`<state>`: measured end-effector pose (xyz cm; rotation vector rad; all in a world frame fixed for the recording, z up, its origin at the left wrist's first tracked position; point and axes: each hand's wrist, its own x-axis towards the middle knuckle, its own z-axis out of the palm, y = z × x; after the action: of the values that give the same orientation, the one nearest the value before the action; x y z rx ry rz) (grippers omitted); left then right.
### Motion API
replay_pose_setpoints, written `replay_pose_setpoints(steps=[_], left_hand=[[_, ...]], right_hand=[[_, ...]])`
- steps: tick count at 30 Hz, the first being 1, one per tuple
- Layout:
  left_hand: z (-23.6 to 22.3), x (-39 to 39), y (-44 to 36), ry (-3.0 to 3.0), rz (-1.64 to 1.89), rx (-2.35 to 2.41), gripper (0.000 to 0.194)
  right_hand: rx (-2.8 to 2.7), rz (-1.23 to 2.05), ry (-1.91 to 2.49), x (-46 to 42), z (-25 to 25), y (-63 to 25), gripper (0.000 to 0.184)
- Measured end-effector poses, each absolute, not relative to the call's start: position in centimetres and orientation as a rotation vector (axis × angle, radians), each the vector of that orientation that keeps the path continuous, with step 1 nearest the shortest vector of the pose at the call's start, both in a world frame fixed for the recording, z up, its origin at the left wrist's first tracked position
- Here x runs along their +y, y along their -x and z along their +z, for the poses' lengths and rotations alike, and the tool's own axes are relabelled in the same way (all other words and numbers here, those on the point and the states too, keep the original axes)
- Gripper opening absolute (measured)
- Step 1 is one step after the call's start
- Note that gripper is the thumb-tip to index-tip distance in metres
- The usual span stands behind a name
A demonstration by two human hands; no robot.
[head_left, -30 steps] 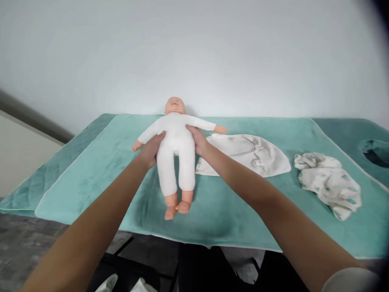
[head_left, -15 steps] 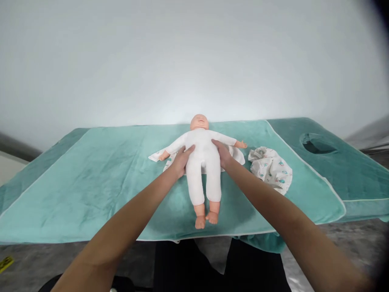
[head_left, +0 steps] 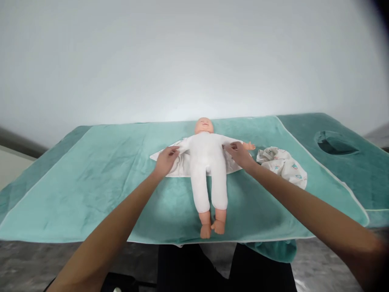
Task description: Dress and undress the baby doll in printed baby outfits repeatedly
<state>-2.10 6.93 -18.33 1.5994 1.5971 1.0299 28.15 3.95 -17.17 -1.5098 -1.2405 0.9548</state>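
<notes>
A baby doll in a white body suit lies on its back, head toward the wall and bare feet toward me. Under its torso a white printed baby garment is spread out, showing on both sides. My left hand is closed around the doll's outstretched arm on the left and covers that doll hand. Over the doll's other arm, my right hand has its fingers bent around the sleeve near the torso. The doll's hand on that side sticks out beyond my fingers.
A crumpled white printed cloth piece lies to the right of the doll. The green towel covers the padded bed, which has a face hole at its right end. A pale wall stands behind.
Both hands have let go of the doll's sides and moved outward to its arms. The view has shifted slightly; the doll still lies on the garment.
</notes>
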Motion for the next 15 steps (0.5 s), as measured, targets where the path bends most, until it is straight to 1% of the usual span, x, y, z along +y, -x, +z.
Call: replay_pose_setpoints(steps=[3, 5, 7, 10, 12, 15], left_hand=[[-19.2, 10.2, 4.6, -1.853, 0.977, 1.704, 0.03], [-19.7, 12.5, 5.1, -1.897, 0.879, 1.693, 0.033], [-20.0, 14.5, 5.2, -1.828, 0.725, 1.584, 0.037], [-20.5, 16.6, 5.4, -1.647, 0.597, 1.409, 0.041], [-21.0, 17.3, 5.7, -1.585, 0.609, 1.389, 0.038], [-21.7, 17.9, 6.1, -1.634, 0.598, 1.411, 0.029]], right_hand=[[-1.839, 0.434, 1.583, 3.9, -14.1, -26.1, 0.033], [-2.172, 0.244, 1.48, 5.2, -12.5, -22.9, 0.031], [-2.485, 0.17, 1.364, 7.5, -12.0, -19.1, 0.029], [-2.811, 0.081, 1.315, 11.9, -13.3, -14.7, 0.031], [-2.888, 0.074, 1.311, 14.3, -15.0, -13.0, 0.037], [-2.935, 0.102, 1.294, 16.3, -17.4, -12.0, 0.046]])
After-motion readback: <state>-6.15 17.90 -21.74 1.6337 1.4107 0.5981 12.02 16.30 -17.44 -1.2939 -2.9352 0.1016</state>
